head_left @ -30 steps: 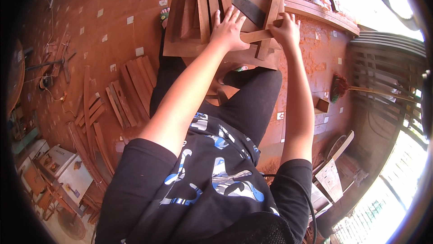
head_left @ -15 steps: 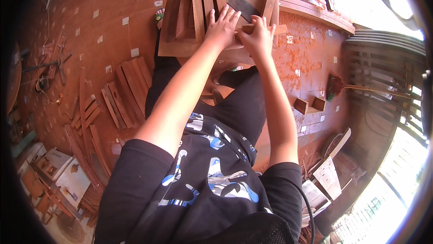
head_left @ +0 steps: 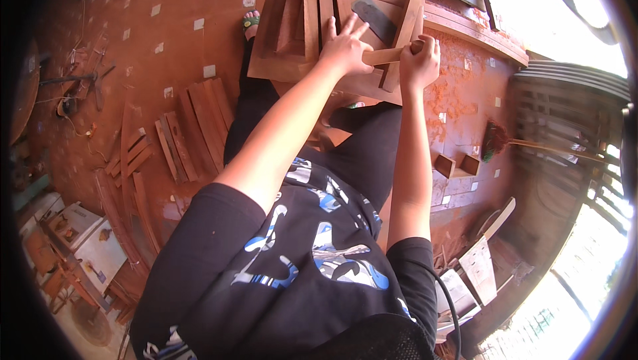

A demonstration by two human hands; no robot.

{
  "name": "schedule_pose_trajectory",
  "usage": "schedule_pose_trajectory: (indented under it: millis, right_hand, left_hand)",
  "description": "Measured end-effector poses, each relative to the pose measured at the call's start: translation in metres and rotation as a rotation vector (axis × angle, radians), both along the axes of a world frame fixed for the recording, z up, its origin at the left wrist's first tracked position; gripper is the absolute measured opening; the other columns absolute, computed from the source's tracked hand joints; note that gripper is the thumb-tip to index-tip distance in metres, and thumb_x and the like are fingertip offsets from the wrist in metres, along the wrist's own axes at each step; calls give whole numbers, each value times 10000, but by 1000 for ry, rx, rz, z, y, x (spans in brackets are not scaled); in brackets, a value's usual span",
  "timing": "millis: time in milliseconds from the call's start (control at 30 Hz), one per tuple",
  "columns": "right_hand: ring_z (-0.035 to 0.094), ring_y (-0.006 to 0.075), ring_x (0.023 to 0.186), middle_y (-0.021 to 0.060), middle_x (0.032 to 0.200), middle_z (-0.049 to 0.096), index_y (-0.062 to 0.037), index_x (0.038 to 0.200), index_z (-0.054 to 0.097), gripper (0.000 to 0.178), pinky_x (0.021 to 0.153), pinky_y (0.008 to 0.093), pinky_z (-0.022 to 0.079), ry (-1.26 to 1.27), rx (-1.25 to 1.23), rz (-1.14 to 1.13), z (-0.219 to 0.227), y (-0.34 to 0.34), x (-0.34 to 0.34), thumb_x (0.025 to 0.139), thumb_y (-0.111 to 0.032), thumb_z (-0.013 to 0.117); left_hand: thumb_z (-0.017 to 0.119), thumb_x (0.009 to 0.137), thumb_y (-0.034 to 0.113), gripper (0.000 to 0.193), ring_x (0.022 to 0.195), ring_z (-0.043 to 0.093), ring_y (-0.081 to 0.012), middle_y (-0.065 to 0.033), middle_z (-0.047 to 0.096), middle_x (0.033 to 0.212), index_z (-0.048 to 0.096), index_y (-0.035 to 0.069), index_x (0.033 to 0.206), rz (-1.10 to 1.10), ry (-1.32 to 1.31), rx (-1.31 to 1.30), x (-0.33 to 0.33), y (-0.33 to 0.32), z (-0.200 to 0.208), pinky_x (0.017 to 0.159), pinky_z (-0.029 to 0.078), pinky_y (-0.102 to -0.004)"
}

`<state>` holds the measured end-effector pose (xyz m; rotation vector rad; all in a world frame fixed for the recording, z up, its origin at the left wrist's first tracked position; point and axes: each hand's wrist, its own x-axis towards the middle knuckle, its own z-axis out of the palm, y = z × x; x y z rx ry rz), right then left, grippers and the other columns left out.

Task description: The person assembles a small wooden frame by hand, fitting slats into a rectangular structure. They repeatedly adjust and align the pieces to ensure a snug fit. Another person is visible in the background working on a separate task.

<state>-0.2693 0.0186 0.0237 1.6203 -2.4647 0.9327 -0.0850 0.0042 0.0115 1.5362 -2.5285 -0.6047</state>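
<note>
My left hand (head_left: 344, 53) lies with fingers spread over the reddish-brown boards on the low wooden workbench (head_left: 269, 71). Its thumb rests against the left end of a short wooden strip (head_left: 383, 56). At the strip's other end my right hand (head_left: 420, 67) is closed round it, fingers curled. The strip crosses over a longer slanting slat (head_left: 407, 24). Just beyond my left fingertips a dark grey flat plate (head_left: 374, 17) lies on the wood. Several long boards (head_left: 310, 11) lie side by side left of the plate.
Cut wooden pieces (head_left: 206, 117) lie on the tiled floor at left, near a white machine (head_left: 100, 253). Wood shavings (head_left: 455, 51) cover the floor at right. A broom (head_left: 495, 140), a small wooden box (head_left: 457, 166) and slatted frames (head_left: 558, 107) stand farther right. A long beam (head_left: 475, 31) runs behind.
My right hand has moved right along the short strip to its far end. My left hand has stayed on the boards. The whole view has shifted slightly.
</note>
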Motion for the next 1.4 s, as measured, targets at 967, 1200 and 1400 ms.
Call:
schedule_pose_trajectory:
  millis: [967, 1200, 1400]
  right_hand:
    - [662, 231, 943, 117, 980, 673, -23, 1151, 583, 326, 889, 343, 520, -936, -345, -77, -64, 111, 13, 875, -117, 730]
    - [558, 191, 1138, 122, 1271, 548, -11, 1377, 471, 535, 994, 328, 477, -1160, -466, -40, -14, 107, 3, 891, -48, 691]
    - [601, 165, 1082, 110, 1178, 602, 5, 1309, 480, 528, 954, 300, 496, -1340, -592, 124, 8, 57, -15, 893, -101, 789]
  left_hand:
    - [600, 926, 552, 520, 892, 620, -229, -53, 602, 1034, 577, 106, 1192, -202, -187, -671, 44, -5, -14, 665, 534, -360]
    - [495, 997, 570, 542, 1398, 414, -344, -181, 543, 1390, 595, 178, 1358, -140, 14, -510, 65, -14, -25, 1142, 322, -528]
    - [416, 1019, 591, 508, 1545, 185, -308, -118, 294, 1640, 563, 312, 1418, -84, -54, -185, 53, -15, -15, 1238, 139, -566]
